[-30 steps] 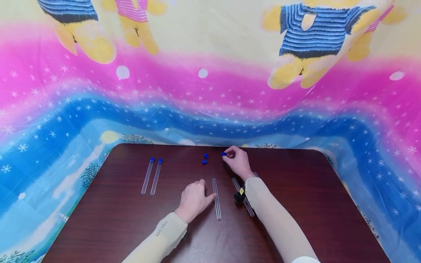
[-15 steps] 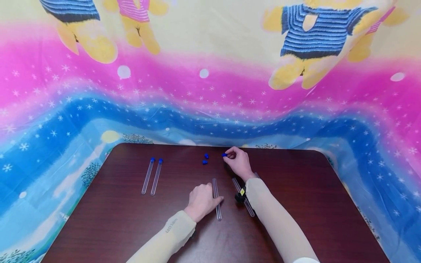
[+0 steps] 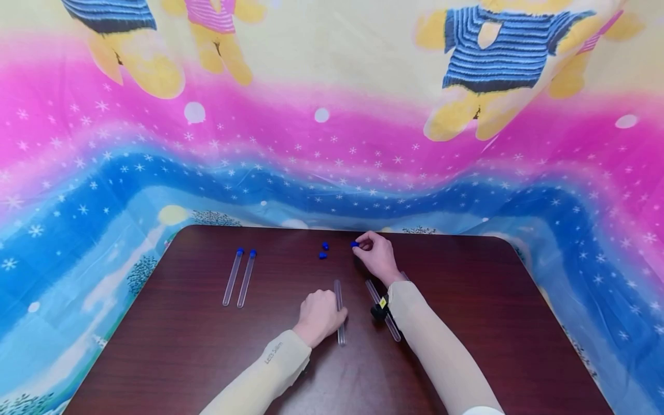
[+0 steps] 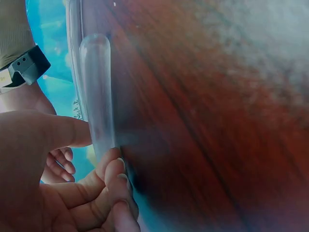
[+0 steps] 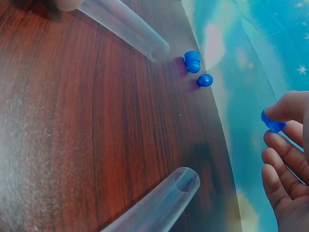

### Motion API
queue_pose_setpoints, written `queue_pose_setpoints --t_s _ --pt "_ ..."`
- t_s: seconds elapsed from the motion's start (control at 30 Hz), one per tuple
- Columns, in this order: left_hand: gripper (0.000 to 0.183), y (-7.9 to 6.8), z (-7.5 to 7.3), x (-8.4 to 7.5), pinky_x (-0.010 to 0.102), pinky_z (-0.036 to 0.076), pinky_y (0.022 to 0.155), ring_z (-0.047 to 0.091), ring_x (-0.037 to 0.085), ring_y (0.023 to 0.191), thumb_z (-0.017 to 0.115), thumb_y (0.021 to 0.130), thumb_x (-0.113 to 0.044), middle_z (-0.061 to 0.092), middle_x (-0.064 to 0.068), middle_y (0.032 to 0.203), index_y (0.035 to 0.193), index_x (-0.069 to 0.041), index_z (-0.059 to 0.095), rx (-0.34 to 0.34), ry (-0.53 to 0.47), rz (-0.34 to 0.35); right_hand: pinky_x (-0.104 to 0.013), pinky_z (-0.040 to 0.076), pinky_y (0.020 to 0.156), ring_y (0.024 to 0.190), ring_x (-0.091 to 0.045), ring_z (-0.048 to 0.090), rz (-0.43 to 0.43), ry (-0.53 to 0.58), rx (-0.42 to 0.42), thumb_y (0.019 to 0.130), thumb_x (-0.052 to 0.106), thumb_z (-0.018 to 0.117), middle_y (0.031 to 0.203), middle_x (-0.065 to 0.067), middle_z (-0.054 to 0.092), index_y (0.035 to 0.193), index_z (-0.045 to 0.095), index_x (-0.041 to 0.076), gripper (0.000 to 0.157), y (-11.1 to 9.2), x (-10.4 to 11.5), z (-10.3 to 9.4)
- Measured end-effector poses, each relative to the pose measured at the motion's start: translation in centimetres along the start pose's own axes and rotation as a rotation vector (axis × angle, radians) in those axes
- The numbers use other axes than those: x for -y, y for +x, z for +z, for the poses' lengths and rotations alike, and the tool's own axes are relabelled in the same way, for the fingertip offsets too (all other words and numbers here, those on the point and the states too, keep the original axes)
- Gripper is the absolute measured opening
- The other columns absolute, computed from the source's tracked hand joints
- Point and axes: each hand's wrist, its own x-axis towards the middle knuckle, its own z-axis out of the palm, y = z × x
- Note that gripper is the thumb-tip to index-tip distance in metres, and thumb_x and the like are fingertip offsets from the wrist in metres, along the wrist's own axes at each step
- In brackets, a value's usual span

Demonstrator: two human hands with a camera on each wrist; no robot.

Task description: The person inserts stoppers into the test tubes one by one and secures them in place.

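Table [image 3: 155,346]: dark red-brown, rounded far corners, far edge against a printed cloth [image 3: 332,155]; broad stretches of tabletop lie left of the left hand [image 3: 317,316] and right of the right sleeve [image 3: 441,351], a narrower strip between the hands. Tube [image 3: 339,297]: clear, at mid-table, held between the thumb and curled fingers of the left hand; long axis near-to-far, leaning very slightly left at the far end; whether it touches the tabletop cannot be told. Cap [image 3: 354,244]: blue, just by the far edge, pinched between thumb and forefinger of the right hand [image 3: 378,255]. Right wrist view: the remaining fingers of that hand spread loosely below the pinch; held tube's open mouth faces the loose caps. Left wrist view: the same tube's rounded closed end, the fingertips against its side. Loose caps [image 3: 325,245] [image 3: 323,255]: two, blue, close together near the far edge, left of the pinched one. Second tube [image 3: 392,328]: partly under the right forearm, slanting, its uncapped mouth toward the far edge. Third tube [image 3: 404,276]: a short end showing beyond the cuff. Capped tubes [image 3: 231,280] [image 3: 246,282]: two, side by side at left, caps farthest, both leaning right at that end.
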Motion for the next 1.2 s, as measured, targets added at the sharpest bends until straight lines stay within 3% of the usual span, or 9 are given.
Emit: queue_pose_setpoints --t_s 0.33,0.6,0.8,0.93,1.2 --pt "0.033 0.4 -1.1 1.0 0.042 0.052 0.055 0.064 0.028 0.062 0.069 0.083 -0.037 0.060 0.004 0.064 0.061 -0.017 0.055 -0.083 -0.040 0.014 -0.039 0.054 0.080 0.084 -0.020 0.064 0.011 0.002 -0.004 0.089 0.014 0.080 0.090 -0.003 0.068 0.100 0.072 0.010 0.014 -0.1 -0.2 -0.1" --pt "0.035 0.5 -2.3 1.5 0.037 0.049 0.050 0.060 0.022 0.053 0.065 0.085 -0.037 0.048 -0.004 0.050 0.059 -0.017 0.054 -0.074 -0.080 0.014 -0.039 0.054 0.080 0.083 -0.021 0.064 0.001 0.016 -0.016 0.088 0.012 0.081 0.088 -0.003 0.069 0.099 0.073 0.009 0.014 -0.1 -0.1 -0.4" --pt "0.026 0.7 -2.9 2.1 0.034 0.050 0.051 0.056 0.015 0.046 0.062 0.086 -0.034 0.048 -0.008 0.045 0.069 -0.016 0.054 -0.073 -0.151 -0.008 -0.039 0.055 0.081 0.085 -0.020 0.067 0.027 0.026 -0.008 0.089 0.014 0.081 0.092 -0.003 0.071 0.100 0.074 0.009 0.014 -0.1 0.0 -0.8" --pt "0.023 0.7 -3.5 2.5 0.034 0.048 0.049 0.051 0.013 0.043 0.063 0.088 -0.031 0.050 -0.005 0.051 0.078 -0.013 0.053 -0.099 -0.181 -0.012 -0.040 0.055 0.082 0.086 -0.022 0.067 0.039 0.048 -0.010 0.089 0.015 0.081 0.094 -0.005 0.071 0.101 0.074 0.009 0.015 -0.2 0.2 -1.1" --pt "0.022 0.8 -4.0 3.4 0.040 0.047 0.048 0.056 0.021 0.051 0.067 0.090 -0.024 0.051 -0.001 0.059 0.085 -0.012 0.049 -0.165 -0.141 -0.004 -0.041 0.054 0.084 0.088 -0.023 0.066 0.036 0.069 -0.014 0.091 0.016 0.080 0.096 -0.005 0.071 0.104 0.075 0.010 0.015 -0.3 0.4 -1.7"
